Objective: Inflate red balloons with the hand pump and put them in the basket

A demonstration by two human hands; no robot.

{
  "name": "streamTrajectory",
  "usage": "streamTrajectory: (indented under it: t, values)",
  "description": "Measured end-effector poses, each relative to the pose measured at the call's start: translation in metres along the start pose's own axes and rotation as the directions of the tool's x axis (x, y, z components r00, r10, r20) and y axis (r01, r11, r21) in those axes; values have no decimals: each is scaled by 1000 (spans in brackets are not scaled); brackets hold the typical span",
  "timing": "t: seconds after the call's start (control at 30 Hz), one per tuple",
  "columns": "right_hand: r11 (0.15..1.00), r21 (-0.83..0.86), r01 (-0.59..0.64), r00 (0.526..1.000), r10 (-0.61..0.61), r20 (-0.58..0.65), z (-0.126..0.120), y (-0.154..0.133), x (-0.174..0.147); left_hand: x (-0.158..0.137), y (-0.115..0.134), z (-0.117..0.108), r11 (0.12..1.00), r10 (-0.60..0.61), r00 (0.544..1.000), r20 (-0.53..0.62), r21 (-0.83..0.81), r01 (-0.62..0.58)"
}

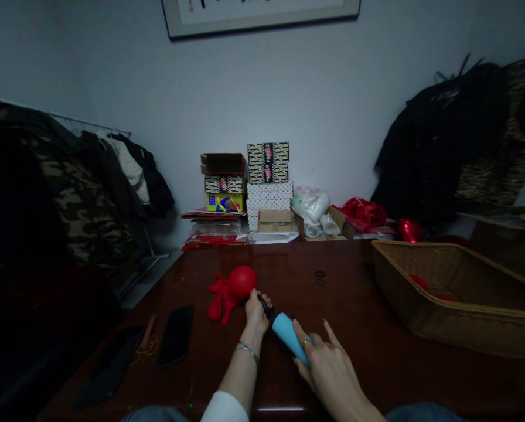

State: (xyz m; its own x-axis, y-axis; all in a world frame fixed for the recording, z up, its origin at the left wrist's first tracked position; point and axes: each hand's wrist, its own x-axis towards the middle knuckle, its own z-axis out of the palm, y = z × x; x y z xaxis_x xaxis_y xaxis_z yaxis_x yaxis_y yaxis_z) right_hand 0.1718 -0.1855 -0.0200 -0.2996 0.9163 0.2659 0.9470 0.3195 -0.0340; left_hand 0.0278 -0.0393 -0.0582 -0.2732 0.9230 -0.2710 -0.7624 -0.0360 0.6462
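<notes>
A partly inflated red balloon (244, 282) sits on the black nozzle of a light-blue balloon pump (287, 335). My left hand (256, 310) pinches the balloon's neck around the nozzle. Toward the front of the table, my right hand (328, 363) grips the blue pump body, thumb and forefinger around it, with the little finger stuck out. Beside the balloon on the left lies a clump of limp red balloons (218, 300); where it meets the inflated one is hard to make out. The pump slants from my right hand up to the left.
On the brown table (333, 316) lie a black phone (175, 335), a dark flat case (113, 363) and rubber bands (145, 349). A wicker basket (456, 316) with red pieces inside stands at the right. Stacked boxes (269, 196) and plastic bags (310, 204) line the back wall.
</notes>
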Motion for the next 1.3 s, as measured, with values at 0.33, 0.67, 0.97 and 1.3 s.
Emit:
streamTrajectory:
  t: [0.33,0.67,0.97,1.3]
  values:
    - [990,59,126,982,-116,-147,15,33,-43,13,26,-4,999,34,999,-14,-8,-35]
    - [997,21,77,987,-73,-144,10,27,-38,1,16,0,1000,-26,999,37,17,25]
    - [1000,-18,18,997,-19,-78,-1,8,-7,-15,-2,3,999,-46,999,12,22,46]
    - [1000,-13,4,996,-5,-85,6,-1,2,-13,-8,0,999,-24,1000,-10,44,25]
